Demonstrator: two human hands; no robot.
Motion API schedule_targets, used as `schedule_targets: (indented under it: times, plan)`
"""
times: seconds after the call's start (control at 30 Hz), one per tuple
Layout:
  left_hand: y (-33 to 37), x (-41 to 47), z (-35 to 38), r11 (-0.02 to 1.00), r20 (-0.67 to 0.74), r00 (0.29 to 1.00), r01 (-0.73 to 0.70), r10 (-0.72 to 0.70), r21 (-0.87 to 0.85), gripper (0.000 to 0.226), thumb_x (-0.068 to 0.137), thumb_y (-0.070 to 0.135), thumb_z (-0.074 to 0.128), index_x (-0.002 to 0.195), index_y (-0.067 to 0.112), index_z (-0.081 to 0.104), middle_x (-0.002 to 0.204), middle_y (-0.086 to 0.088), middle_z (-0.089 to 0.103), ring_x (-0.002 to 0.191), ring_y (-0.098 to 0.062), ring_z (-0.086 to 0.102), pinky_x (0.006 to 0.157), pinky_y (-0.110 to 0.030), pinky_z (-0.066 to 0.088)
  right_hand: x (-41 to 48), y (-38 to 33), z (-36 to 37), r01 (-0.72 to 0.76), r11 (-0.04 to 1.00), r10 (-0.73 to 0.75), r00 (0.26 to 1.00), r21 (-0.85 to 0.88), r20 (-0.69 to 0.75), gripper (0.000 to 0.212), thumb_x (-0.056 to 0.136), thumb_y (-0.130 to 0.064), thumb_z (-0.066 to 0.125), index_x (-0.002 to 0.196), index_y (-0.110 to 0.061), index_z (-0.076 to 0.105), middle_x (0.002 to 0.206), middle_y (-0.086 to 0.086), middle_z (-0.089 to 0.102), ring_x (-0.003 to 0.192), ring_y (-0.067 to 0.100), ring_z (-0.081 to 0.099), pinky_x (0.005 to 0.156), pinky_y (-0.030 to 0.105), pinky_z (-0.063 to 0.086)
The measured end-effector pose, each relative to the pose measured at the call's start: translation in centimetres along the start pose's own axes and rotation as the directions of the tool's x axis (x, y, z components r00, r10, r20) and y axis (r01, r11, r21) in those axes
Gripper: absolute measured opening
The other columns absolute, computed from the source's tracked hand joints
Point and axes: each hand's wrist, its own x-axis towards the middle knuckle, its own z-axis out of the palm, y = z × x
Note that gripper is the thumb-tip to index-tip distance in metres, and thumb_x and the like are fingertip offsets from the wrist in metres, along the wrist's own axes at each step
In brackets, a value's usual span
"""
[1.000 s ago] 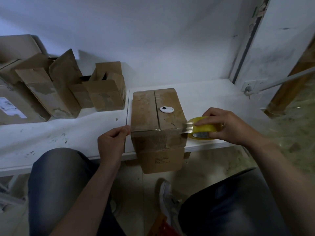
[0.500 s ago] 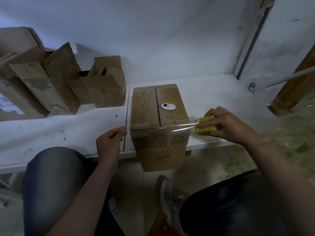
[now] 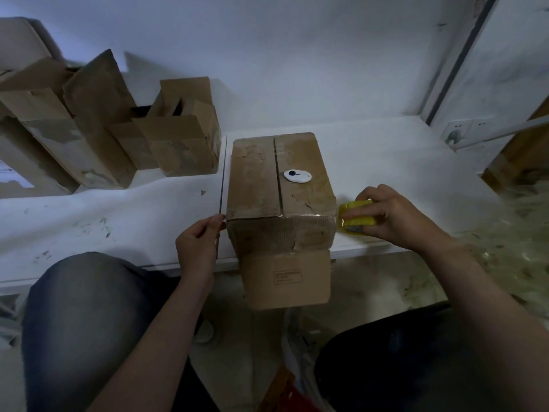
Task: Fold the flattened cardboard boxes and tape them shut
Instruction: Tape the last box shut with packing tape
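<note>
Brown cardboard box (image 3: 282, 185) sits on the white table (image 3: 118, 221), the left hand (image 3: 197, 248) pinching the tape end (image 3: 222, 223) at its 9 o'clock side and the right hand (image 3: 395, 218) curled round the yellow tape roll (image 3: 355, 217) at 3 o'clock, likely to pull the strip (image 3: 312, 215) tight across.

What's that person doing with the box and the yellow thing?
A person is taping a cardboard box shut on the white table. Their right hand grips a yellow tape roll beside the box's right side. Their left hand pinches at its near left corner, apparently holding the strip of clear tape stretched along that edge. A small white object lies on top. Open boxes stand to the left.
</note>
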Motion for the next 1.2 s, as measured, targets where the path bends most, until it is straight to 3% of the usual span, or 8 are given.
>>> schedule_targets:
  times: [0.37, 0.53, 0.67, 0.77, 0.83, 0.97, 1.07, 1.2]
  plan:
    - [-1.2, 3.0, 2.3, 0.913, -0.053, 0.966, -0.222, 0.255, 0.344, 0.036, 0.105, 0.036, 0.047, 0.11, 0.014, 0.075, 0.095, 0.001, 0.071, 0.082, -0.011, 0.06, 0.067, -0.017, 0.041, 1.9, -0.6, 1.7, 0.047, 0.999, -0.047, 0.999, -0.012, -0.026, 0.037, 0.074, -0.021, 0.087, 0.109, -0.029, 0.079, 0.104, 0.002, 0.064, 0.083, 0.019, 0.047, 0.073, 0.028, 0.037]
    - [-2.5, 5.8, 2.8, 0.903, 0.091, 0.994, -0.098, 0.066, 0.418, 0.054, 0.103, 0.056, 0.033, 0.147, 0.028, 0.048, 0.141, -0.01, 0.056, 0.13, -0.033, 0.05, 0.111, -0.048, 0.036, 2.5, -0.3, 2.0, 0.051, 0.999, -0.051, 0.998, 0.001, -0.031, 0.04, 0.072, -0.016, 0.09, 0.107, -0.029, 0.078, 0.103, 0.002, 0.064, 0.082, 0.017, 0.045, 0.073, 0.028, 0.039]
    - [-1.0, 6.1, 2.3, 0.863, 0.024, 0.991, -0.127, 0.132, 0.489, 0.057, 0.103, 0.046, 0.046, 0.152, 0.021, 0.034, 0.144, -0.007, 0.051, 0.133, -0.03, 0.046, 0.108, -0.043, 0.035, 2.6, -0.2, 2.0, 0.054, 0.999, -0.054, 0.998, 0.006, -0.027, 0.039, 0.073, -0.017, 0.088, 0.109, -0.029, 0.078, 0.105, 0.001, 0.064, 0.083, 0.015, 0.045, 0.073, 0.027, 0.037]
    - [1.9, 3.8, 3.1, 0.734, 0.013, 0.857, -0.449, 0.515, 0.51, 0.036, 0.105, 0.025, 0.045, 0.14, 0.017, 0.049, 0.134, -0.002, 0.057, 0.126, -0.018, 0.051, 0.105, -0.034, 0.043, 2.5, -0.2, 2.2, 0.056, 0.998, -0.054, 0.998, 0.034, -0.04, 0.037, 0.076, -0.019, 0.086, 0.111, -0.029, 0.077, 0.106, 0.001, 0.064, 0.083, 0.016, 0.046, 0.072, 0.028, 0.039]
    - [3.4, 1.6, 5.2, 0.538, 0.323, 0.679, -0.726, 0.659, 0.428, 0.038, 0.103, 0.019, 0.047, 0.14, 0.013, 0.049, 0.138, -0.007, 0.054, 0.128, -0.02, 0.048, 0.107, -0.037, 0.044, 2.3, -0.2, 2.3, 0.046, 0.998, -0.044, 0.998, 0.043, -0.049, 0.036, 0.078, -0.022, 0.084, 0.112, -0.03, 0.077, 0.106, -0.001, 0.063, 0.083, 0.015, 0.046, 0.072, 0.028, 0.041]
    - [4.0, -2.4, 9.7, 0.106, 0.875, 0.25, -0.968, 0.414, 0.226, 0.064, 0.105, 0.047, 0.031, 0.155, 0.008, 0.029, 0.163, -0.009, 0.026, 0.152, -0.022, 0.018, 0.124, -0.046, 0.018, 2.2, -0.2, 2.2, 0.055, 0.998, -0.052, 0.997, 0.039, -0.053, 0.032, 0.079, -0.025, 0.082, 0.111, -0.03, 0.077, 0.104, -0.002, 0.063, 0.081, 0.015, 0.045, 0.073, 0.027, 0.04]
    - [3.4, -2.3, 11.3, -0.095, 0.932, 0.284, -0.946, 0.226, 0.311, 0.088, 0.097, 0.07, 0.013, 0.16, 0.008, 0.008, 0.168, -0.008, -0.001, 0.155, -0.02, -0.004, 0.125, -0.045, 0.005, 2.1, -0.4, 2.1, 0.045, 0.998, -0.043, 0.998, 0.04, -0.049, 0.029, 0.082, -0.034, 0.075, 0.111, -0.031, 0.077, 0.104, -0.002, 0.062, 0.081, 0.015, 0.045, 0.073, 0.027, 0.041]
    - [3.3, -1.0, 11.6, -0.14, 0.952, 0.238, -0.954, 0.192, 0.266, 0.091, 0.096, 0.073, 0.014, 0.16, 0.01, 0.002, 0.167, -0.006, -0.008, 0.154, -0.019, -0.007, 0.125, -0.046, 0.005, 1.5, -0.4, 2.1, 0.013, 0.998, -0.008, 0.997, 0.061, -0.08, 0.035, 0.079, -0.024, 0.084, 0.112, -0.03, 0.077, 0.103, -0.001, 0.063, 0.081, 0.015, 0.048, 0.078, 0.013, 0.034]
